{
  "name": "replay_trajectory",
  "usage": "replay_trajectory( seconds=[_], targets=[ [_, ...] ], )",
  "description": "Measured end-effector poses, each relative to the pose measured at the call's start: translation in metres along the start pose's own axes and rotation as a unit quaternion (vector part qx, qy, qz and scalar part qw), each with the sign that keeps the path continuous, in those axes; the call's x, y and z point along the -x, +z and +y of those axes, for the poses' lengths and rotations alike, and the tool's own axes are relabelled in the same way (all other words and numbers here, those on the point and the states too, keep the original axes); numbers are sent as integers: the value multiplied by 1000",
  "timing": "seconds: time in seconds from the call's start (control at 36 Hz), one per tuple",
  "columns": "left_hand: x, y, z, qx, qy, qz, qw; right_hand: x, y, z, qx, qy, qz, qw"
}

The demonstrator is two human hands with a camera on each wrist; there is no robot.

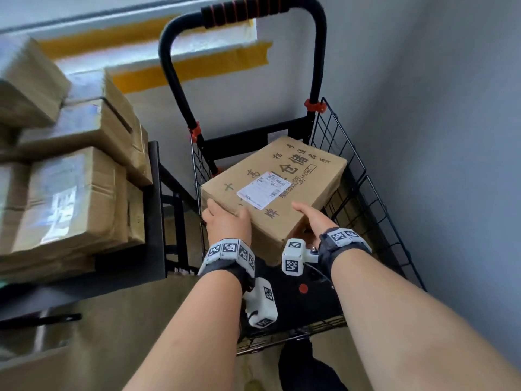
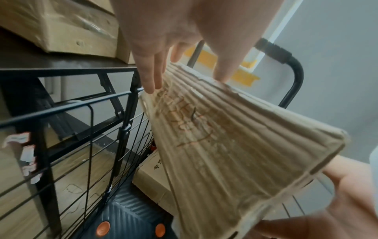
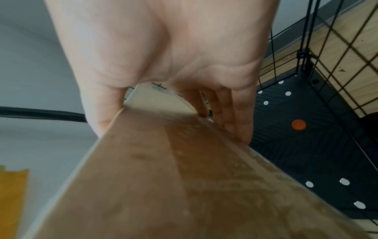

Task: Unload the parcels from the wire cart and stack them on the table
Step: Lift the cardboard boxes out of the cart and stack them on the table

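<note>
Cardboard parcel (image 1: 277, 190) coming up out of the wire cart (image 1: 363, 176), both hands clamped on its near corners.
Left hand (image 1: 227, 221) and right hand (image 1: 313, 217) are gripping it, thumbs on top, fingers (image 3: 241, 119) underneath; I'd be keeping it level while swinging toward 9 o'clock, where roughly five parcels (image 1: 67, 193) are sitting on the worktop (image 1: 153, 210). One more box (image 2: 151, 179) is waiting below.

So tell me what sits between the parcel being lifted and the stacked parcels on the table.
In the head view, the wire cart's left side panel and the black table's edge separate the held parcel from the stacked parcels.
</note>
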State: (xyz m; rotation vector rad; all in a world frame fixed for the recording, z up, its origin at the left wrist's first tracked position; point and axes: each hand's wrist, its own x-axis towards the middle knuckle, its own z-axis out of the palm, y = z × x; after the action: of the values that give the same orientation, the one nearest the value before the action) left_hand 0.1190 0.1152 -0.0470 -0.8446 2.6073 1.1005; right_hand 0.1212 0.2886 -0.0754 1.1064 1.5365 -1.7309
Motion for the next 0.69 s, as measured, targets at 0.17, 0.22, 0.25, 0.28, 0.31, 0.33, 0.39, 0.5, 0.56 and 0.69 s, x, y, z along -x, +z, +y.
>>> replay_trajectory(
  seconds=[0.17, 0.22, 0.25, 0.28, 0.31, 0.33, 0.39, 0.5, 0.56, 0.69],
  targets=[
    [40, -44, -19, 45, -29, -53, 997, 53, 15, 21, -8, -44, 20, 999],
    [51, -56, -27, 69, -28, -80, 994, 82, 21, 28, -14, -59, 36, 998],
    [56, -60, -31, 75, -26, -93, 993, 90, 23, 32, -22, -61, 43, 997],
    [57, -60, -32, 85, -27, -101, 991, 93, 23, 33, -25, -58, 45, 997],
    [71, -71, -39, 94, -19, -113, 989, 109, 24, 44, -29, -64, 51, 996],
    [72, -70, -40, 107, -19, -118, 987, 104, 23, 46, -35, -61, 50, 996],
    [86, -80, -47, 136, -19, -140, 981, 116, 22, 54, -41, -70, 57, 995],
    [109, -96, -53, 185, -25, -179, 966, 157, 29, 64, -59, -92, 50, 993],
    [121, -104, -53, 216, -32, -191, 957, 172, 33, 69, -72, -96, 33, 992],
    [142, -125, -57, 266, -30, -178, 947, 201, 41, 82, -106, -118, -3, 987]
  ],
)
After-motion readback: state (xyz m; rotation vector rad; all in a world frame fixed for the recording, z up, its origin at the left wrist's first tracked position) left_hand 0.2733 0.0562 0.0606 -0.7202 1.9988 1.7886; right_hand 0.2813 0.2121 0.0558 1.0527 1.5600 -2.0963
